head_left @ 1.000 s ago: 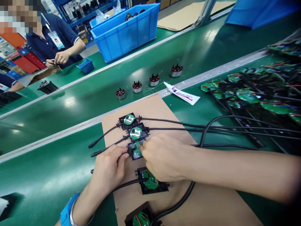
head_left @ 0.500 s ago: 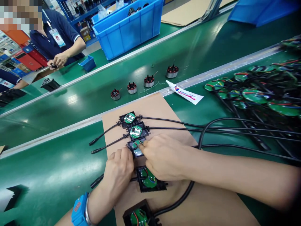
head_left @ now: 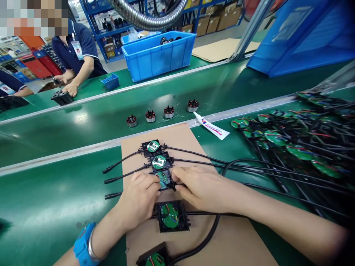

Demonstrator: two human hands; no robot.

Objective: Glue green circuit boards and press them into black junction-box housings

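Note:
On a brown cardboard sheet (head_left: 191, 136) lie several black housings with round green circuit boards and black cables. Both my hands close on the third housing (head_left: 164, 180) in the row. My left hand (head_left: 138, 199) grips its left side, fingers curled. My right hand (head_left: 199, 186) pinches its right edge where the cable leaves. Two housings (head_left: 155, 153) lie just beyond it, another housing (head_left: 170, 216) sits right below my hands, and one more (head_left: 154, 258) is at the bottom edge.
Several small motor stators (head_left: 158, 113) stand on the green conveyor belt (head_left: 83, 125), with a white glue tube (head_left: 212, 126) beside them. A pile of green boards with cables (head_left: 299, 144) fills the right. Blue bins (head_left: 158, 55) and a working person (head_left: 74, 55) are beyond.
The view has tilted up. My left hand moved right onto the third housing's left side, and my right hand shifted from pressing the board to pinching the housing's right edge.

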